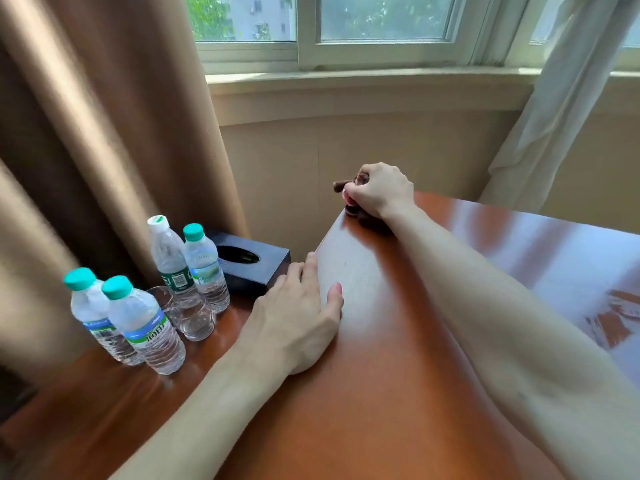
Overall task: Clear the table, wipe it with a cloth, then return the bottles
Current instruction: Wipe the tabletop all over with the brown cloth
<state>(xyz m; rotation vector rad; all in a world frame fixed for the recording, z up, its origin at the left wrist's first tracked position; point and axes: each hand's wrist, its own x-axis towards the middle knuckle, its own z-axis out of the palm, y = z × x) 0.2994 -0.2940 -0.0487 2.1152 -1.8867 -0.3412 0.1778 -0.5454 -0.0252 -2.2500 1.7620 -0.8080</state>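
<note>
The table point(398, 358), a glossy reddish-brown top, carries both of the person's hands. The right hand point(379, 192) is at its far corner, fingers curled tight round a small dark bunched thing point(346, 186) that sticks out to the left of the knuckles; it may be the cloth, but it is too small and blurred to say. The left hand point(298, 317) lies nearer and to the left of that grip, flat on the table's left edge with straight fingers, the thumb on top of the surface, holding nothing. Further left of this hand, on a lower wooden surface point(86, 410), stand four water bottles point(145, 327), three with teal caps and one with a white cap, upright and close together. A clear glass point(192, 318) stands among them, and a dark tissue box point(252, 268) sits just behind, between the bottles and the left fingertips. A brown curtain point(104, 133) hangs behind the bottles.
</note>
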